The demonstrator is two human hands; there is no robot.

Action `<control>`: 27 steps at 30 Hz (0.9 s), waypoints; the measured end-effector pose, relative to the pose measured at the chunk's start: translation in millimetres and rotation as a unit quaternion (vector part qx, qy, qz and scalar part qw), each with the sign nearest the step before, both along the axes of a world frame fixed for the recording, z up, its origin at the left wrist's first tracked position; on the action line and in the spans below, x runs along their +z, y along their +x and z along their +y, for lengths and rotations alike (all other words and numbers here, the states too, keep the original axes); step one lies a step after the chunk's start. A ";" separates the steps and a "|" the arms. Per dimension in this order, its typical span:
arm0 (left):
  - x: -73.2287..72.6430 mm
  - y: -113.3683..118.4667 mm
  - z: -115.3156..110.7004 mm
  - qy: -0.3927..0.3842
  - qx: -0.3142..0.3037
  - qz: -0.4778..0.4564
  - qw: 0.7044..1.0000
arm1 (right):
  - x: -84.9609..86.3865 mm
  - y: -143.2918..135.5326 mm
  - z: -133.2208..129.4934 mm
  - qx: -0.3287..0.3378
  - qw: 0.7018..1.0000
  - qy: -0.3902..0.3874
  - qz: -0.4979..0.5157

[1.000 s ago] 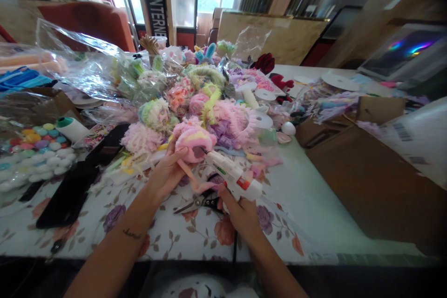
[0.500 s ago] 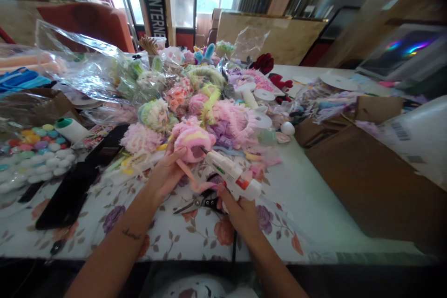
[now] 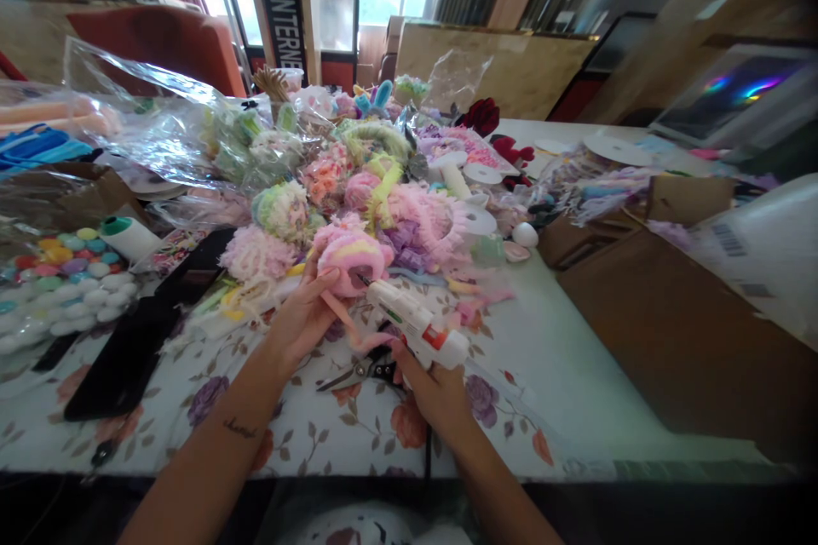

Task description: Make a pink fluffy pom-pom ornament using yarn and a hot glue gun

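My left hand (image 3: 309, 300) is closed around a fuzzy pink craft piece (image 3: 351, 251) with a yellow band and a dark opening facing me. From its underside a flat peach-pink strip (image 3: 350, 330) trails down toward my other hand. In my right hand (image 3: 429, 383) is a white hot glue gun (image 3: 412, 319), its dark nozzle reaching into the opening of the pink piece. Whether the nozzle touches the inside I cannot tell. Partly behind my right fingers lies a pair of pruning scissors (image 3: 358, 372) on the flowered tablecloth (image 3: 307, 434).
Behind my hands rises a heap of fluffy yarn balls (image 3: 281, 209) and plastic-wrapped pieces. On the left lie a black phone (image 3: 121, 358), a bag of pompoms (image 3: 77, 289) and a thread cone (image 3: 128, 237). A cardboard box (image 3: 671, 315) stands at the right.
My right hand has shifted the glue gun slightly left, so its nozzle sits further into the pink piece's opening. My left hand and the piece have hardly moved.
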State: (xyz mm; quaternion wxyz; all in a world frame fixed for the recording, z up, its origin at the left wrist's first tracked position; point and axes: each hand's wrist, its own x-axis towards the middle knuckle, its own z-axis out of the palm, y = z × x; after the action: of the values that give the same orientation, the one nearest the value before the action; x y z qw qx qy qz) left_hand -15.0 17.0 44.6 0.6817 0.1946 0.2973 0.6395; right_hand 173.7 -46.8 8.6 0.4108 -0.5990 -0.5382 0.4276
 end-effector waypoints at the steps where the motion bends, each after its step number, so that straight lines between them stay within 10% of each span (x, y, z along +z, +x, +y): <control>1: -0.3 0.0 0.0 0.000 -0.002 -0.004 1.000 | 2.7 -0.9 -0.4 0.003 1.000 0.004 -0.001; 27: -0.2 -1.9 1.4 -0.013 0.001 -0.005 1.000 | -2.5 1.9 4.3 -0.022 0.999 0.039 0.005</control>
State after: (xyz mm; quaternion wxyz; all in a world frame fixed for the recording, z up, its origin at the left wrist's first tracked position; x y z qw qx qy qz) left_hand -16.8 18.4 44.4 0.6851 0.1818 0.3022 0.6374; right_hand 175.5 -42.5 6.1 0.4463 -0.5915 -0.5391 0.4003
